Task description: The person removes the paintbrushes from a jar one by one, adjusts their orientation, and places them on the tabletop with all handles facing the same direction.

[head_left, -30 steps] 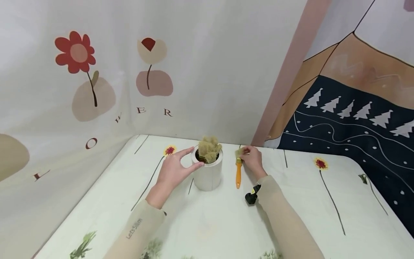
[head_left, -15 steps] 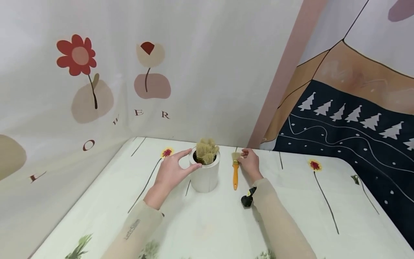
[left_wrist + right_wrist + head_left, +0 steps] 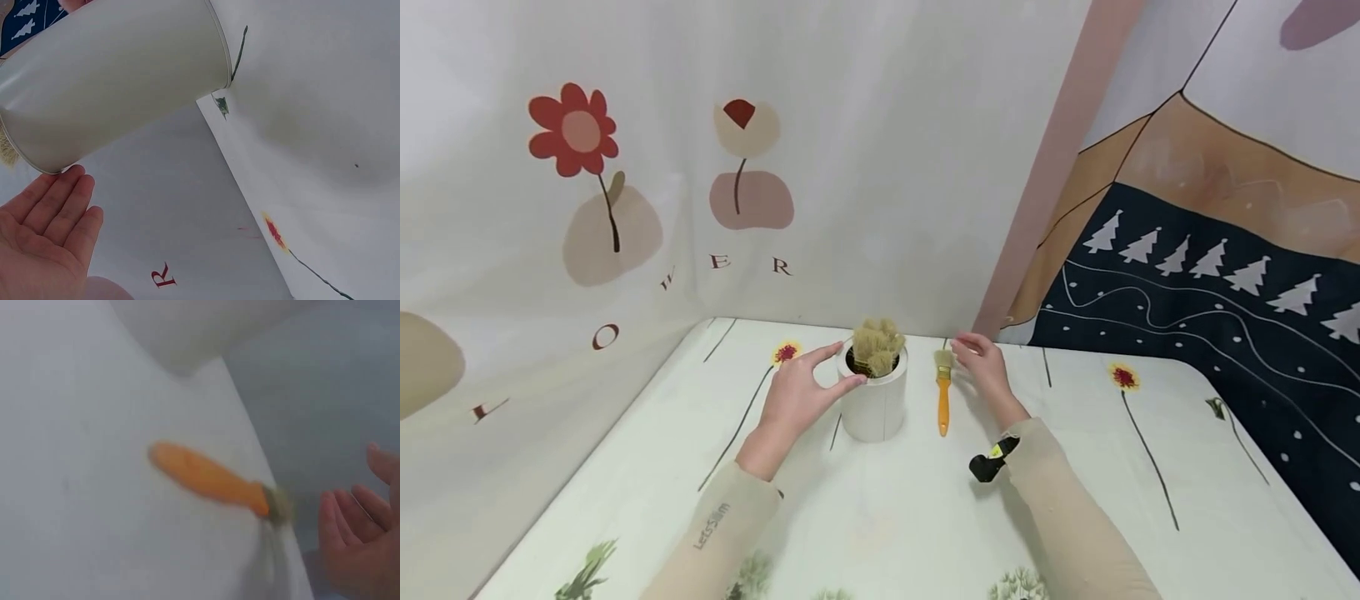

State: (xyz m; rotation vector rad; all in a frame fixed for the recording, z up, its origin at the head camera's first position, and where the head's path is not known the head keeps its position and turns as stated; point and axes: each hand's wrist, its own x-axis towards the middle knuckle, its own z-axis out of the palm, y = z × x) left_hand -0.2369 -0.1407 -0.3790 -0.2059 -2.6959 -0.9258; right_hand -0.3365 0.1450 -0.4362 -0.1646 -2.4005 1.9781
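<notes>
A white cylindrical pot stands upright on the table in the head view. Several beige bristle tufts stick up from its dark inside. My left hand holds the pot at the rim, thumb at the front and index finger at the far left. In the left wrist view its long fingers reach up to the rim. Right of the pot lies a paintbrush, orange handle toward me and bristles toward the wall. My right hand is just right of the bristles, fingers loosely bent, holding nothing.
The white table carries printed flowers and leaves. Its far edge meets a hanging light curtain with flower prints. A dark blue cloth with white trees hangs at the right. A black device hangs at the right wrist.
My right hand has let go of the paintbrush's bristle end and moved slightly right of it. The paintbrush lies in place, and the left hand stays at the pot's rim.
</notes>
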